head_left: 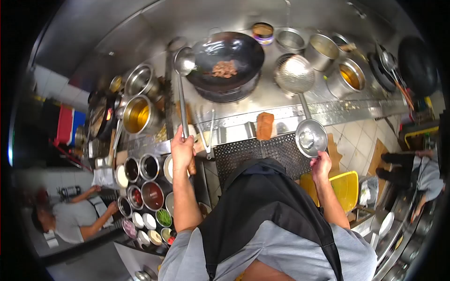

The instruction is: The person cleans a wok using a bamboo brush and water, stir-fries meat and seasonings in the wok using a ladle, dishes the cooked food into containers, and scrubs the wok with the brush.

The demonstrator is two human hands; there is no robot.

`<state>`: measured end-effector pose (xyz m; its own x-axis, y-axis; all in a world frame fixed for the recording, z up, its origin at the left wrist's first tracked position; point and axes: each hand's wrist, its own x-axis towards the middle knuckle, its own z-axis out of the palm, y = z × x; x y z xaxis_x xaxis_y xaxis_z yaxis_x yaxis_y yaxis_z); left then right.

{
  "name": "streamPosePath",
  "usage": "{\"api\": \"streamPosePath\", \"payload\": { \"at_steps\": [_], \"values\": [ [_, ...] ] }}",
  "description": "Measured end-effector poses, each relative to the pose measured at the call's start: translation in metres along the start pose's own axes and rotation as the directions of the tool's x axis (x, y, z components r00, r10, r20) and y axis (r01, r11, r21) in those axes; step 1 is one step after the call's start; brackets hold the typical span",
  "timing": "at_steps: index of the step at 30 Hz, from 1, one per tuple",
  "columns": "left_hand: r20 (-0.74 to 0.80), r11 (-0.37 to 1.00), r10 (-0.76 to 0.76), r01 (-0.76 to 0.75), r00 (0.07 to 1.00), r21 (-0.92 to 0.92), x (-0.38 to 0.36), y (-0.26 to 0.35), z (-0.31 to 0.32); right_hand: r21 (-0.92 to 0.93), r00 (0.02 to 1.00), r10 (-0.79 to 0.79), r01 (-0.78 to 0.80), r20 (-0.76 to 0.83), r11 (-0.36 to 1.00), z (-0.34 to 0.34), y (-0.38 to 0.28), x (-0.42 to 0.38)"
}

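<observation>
My left hand is closed around the shaft of a long metal ladle, whose wooden end sticks out below the fingers. The ladle's bowl lies at the left rim of a black wok. Browned pieces of food, perhaps meat, sit in the wok. In my right hand is a small metal bowl, gripped by its near rim, with something pale inside. Beyond that bowl, a round metal strainer rests on the stove top, its handle pointing toward me.
Pots with yellow liquid stand at left and right. Several seasoning containers crowd the lower left. An orange-brown block lies at the stove's front edge. Other people work at far left and far right.
</observation>
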<state>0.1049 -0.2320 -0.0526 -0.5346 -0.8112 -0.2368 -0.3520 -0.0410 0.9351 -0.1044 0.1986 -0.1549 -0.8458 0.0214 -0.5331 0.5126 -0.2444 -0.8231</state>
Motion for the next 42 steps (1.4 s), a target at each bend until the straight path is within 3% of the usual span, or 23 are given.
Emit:
{"api": "streamPosePath", "payload": {
  "at_steps": [3,6,7,8,10,11,13,15,16,18,19,20,21,23,24,26,27,29,31,32,34,38,42],
  "values": [
    [-0.025,0.98,0.11,-0.105,0.994,0.166,0.021,-0.015,0.044,0.009,0.991,-0.011,0.012,-0.137,1.0,-0.043,-0.005,0.007],
    [-0.01,0.96,-0.013,0.015,1.0,0.281,0.021,-0.003,0.06,-0.061,0.953,-0.041,0.024,-0.302,0.998,-0.102,0.003,0.011],
    [0.095,0.92,0.213,-0.232,0.972,0.316,0.051,-0.044,0.049,-0.051,0.914,-0.021,0.0,-0.405,0.999,-0.108,-0.003,0.0],
    [0.189,0.862,0.263,-0.319,0.946,0.394,0.06,-0.051,0.046,-0.024,0.911,-0.078,0.075,-0.405,0.997,-0.133,0.012,0.0],
    [0.254,0.772,0.196,-0.309,0.947,0.556,0.084,-0.066,0.043,0.072,0.806,-0.039,0.101,-0.591,0.992,-0.15,0.012,-0.023],
    [0.27,0.745,0.269,-0.377,0.925,0.55,0.098,-0.074,0.042,0.101,0.744,-0.102,0.223,-0.66,0.97,-0.161,0.024,-0.031],
    [0.266,0.855,-0.063,-0.085,0.962,0.511,0.127,-0.067,0.039,0.111,0.583,-0.104,0.322,-0.806,0.94,-0.187,0.047,-0.062],
    [0.328,0.933,0.106,-0.208,0.939,0.293,0.2,-0.099,0.033,0.09,0.369,-0.083,0.427,-0.926,0.9,-0.208,0.074,-0.096],
    [0.268,0.888,0.121,-0.225,0.956,0.401,0.109,-0.019,0.066,0.123,0.3,-0.028,0.474,-0.954,0.872,-0.251,0.096,-0.116],
    [0.43,0.954,0.169,-0.256,0.887,0.153,0.143,0.006,0.067,0.185,0.146,0.123,0.566,-0.982,0.803,-0.289,0.134,-0.161],
    [0.401,0.974,0.181,-0.221,0.898,0.054,0.109,0.048,0.086,0.232,0.093,0.224,0.624,-0.97,0.747,-0.306,0.15,-0.183],
    [0.33,0.975,0.163,-0.1,0.93,-0.198,0.085,0.074,0.105,0.143,-0.08,0.245,0.625,-0.966,0.768,-0.313,0.166,-0.201],
    [0.467,0.941,0.136,0.034,0.874,-0.338,0.102,0.079,0.109,0.111,-0.145,0.268,0.653,-0.952,0.749,-0.323,0.183,-0.217],
    [0.569,0.959,0.059,0.111,0.82,-0.26,0.132,0.079,0.134,0.148,-0.206,0.423,0.731,-0.883,0.666,-0.337,0.208,-0.238],
    [0.544,0.964,0.081,0.072,0.835,-0.255,0.117,0.092,0.153,0.282,-0.014,0.459,0.773,-0.889,0.569,-0.354,0.235,-0.251],
    [0.631,0.938,0.126,0.115,0.765,-0.326,0.121,0.099,0.178,0.284,-0.072,0.455,0.693,-0.888,0.663,-0.455,0.339,-0.264],
    [0.633,0.92,0.108,0.165,0.766,-0.357,0.112,0.109,0.194,0.302,-0.076,0.518,0.737,-0.852,0.605,-0.376,0.268,-0.262],
    [0.691,0.929,0.12,0.165,0.713,-0.331,0.108,0.123,0.227,0.255,-0.12,0.482,0.725,-0.868,0.64,-0.339,0.232,-0.241],
    [0.82,0.948,0.112,0.187,0.562,-0.258,0.109,0.141,0.262,0.337,-0.036,0.422,0.541,-0.906,0.771,-0.321,0.21,-0.208],
    [0.863,0.957,0.097,0.19,0.496,-0.217,0.114,0.151,0.282,0.325,0.053,0.346,0.495,-0.937,0.806,-0.317,0.212,-0.183],
    [0.85,0.986,0.068,0.097,0.522,-0.138,0.115,0.164,0.33,0.246,0.25,0.188,0.224,-0.95,0.943,-0.296,0.192,-0.128],
    [0.847,0.999,-0.043,0.021,0.529,0.038,0.135,0.17,0.431,0.01,0.647,0.041,-0.052,-0.762,0.999,-0.243,0.151,-0.02],
    [0.814,0.975,-0.091,-0.114,0.573,0.19,0.141,0.17,0.501,-0.289,0.847,-0.112,-0.051,-0.52,0.956,-0.211,0.112,0.045]
  ]
}}
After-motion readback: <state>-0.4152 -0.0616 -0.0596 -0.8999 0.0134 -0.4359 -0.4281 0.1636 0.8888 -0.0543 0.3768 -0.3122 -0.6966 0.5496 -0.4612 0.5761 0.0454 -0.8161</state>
